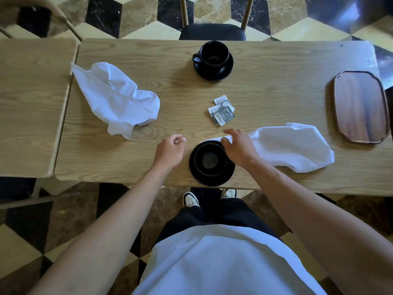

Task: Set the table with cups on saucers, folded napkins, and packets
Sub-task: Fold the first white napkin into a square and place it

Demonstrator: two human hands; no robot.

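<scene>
Napkin [291, 147] lies under right hand [238, 146], beside near cup [209, 159].

A café or restaurant dining room: two pale oak-veneer tables [148, 50] pushed side by side, a black-seated wooden chair [212, 31], and a cube-patterned marble floor [138, 15] (black, tan, cream).

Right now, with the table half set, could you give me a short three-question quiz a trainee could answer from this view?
1. True or false: both black cups stand on saucers.
2. Which lies nearest the packets? A. wooden tray B. far cup C. crumpled napkin
3. What does the right hand touch?

Key
1. True; the near cup too.
2. B.
3. The white napkin beside the near cup; the left hand holds nothing.
</scene>
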